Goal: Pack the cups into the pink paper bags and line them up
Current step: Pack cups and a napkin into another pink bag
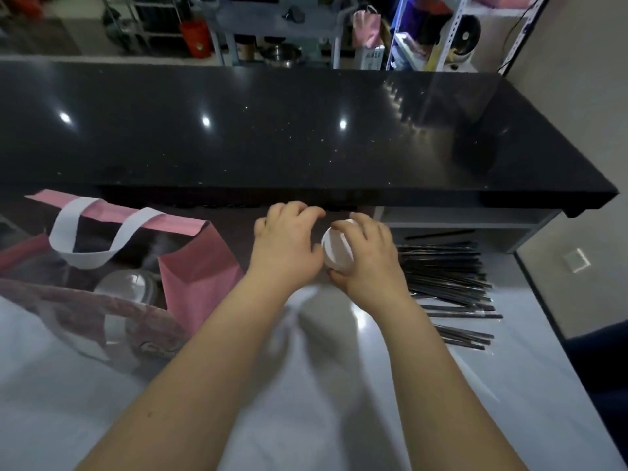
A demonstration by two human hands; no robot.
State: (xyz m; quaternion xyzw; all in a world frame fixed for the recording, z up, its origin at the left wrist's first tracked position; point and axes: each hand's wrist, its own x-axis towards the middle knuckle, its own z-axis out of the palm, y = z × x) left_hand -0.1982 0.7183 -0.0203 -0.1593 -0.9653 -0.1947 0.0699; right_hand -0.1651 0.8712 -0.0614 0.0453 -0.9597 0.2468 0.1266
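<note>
A white-lidded cup (337, 248) stands on the pale worktop near the raised black counter. My right hand (368, 260) wraps around its right side, thumb at the front. My left hand (287, 244) rests against its left side with fingers curled over the far edge. At the left an open pink paper bag (200, 266) with white handles stands upright; a domed cup lid (127, 283) shows inside it. A second pink bag (102, 317) is blurred in front of it.
A pile of black straws (448, 283) in clear wrappers lies to the right of my hands. The raised black stone counter (306, 141) runs across behind. The pale worktop (339, 385) reaches toward me. Shelves with clutter stand beyond.
</note>
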